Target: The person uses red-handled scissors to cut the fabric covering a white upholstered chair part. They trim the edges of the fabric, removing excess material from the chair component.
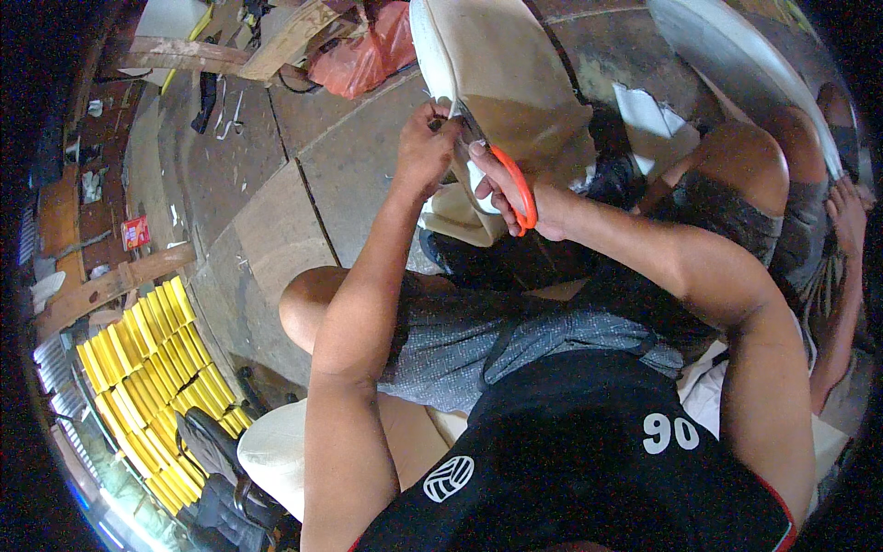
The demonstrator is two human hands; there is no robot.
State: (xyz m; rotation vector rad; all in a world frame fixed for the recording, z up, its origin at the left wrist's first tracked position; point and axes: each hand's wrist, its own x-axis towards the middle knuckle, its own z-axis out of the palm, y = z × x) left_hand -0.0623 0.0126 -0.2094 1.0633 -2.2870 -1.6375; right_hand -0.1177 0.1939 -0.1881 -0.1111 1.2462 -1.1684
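Observation:
My right hand (529, 198) is closed around a pair of scissors with orange handles (526, 189). The scissors' blades point up and away, lying against the edge of a tan-covered, cushion-like piece (520, 64) with a white border. My left hand (427, 145) pinches the white border (436, 51) at its near end, just left of the blades. The fingertips and blade tips crowd together there, so I cannot tell whether the blades are closed on anything. The tan piece stretches away from me, its near end above my lap.
At the right, another person's hand (846, 213) touches a large white-edged panel (736, 69). A red plastic bag (366, 57) lies beyond my left hand, near wooden beams (290, 39). Stacked yellow pieces (152, 368) stand at the left, beside a dark shoe (207, 442). White scraps (644, 115) lie on the floor.

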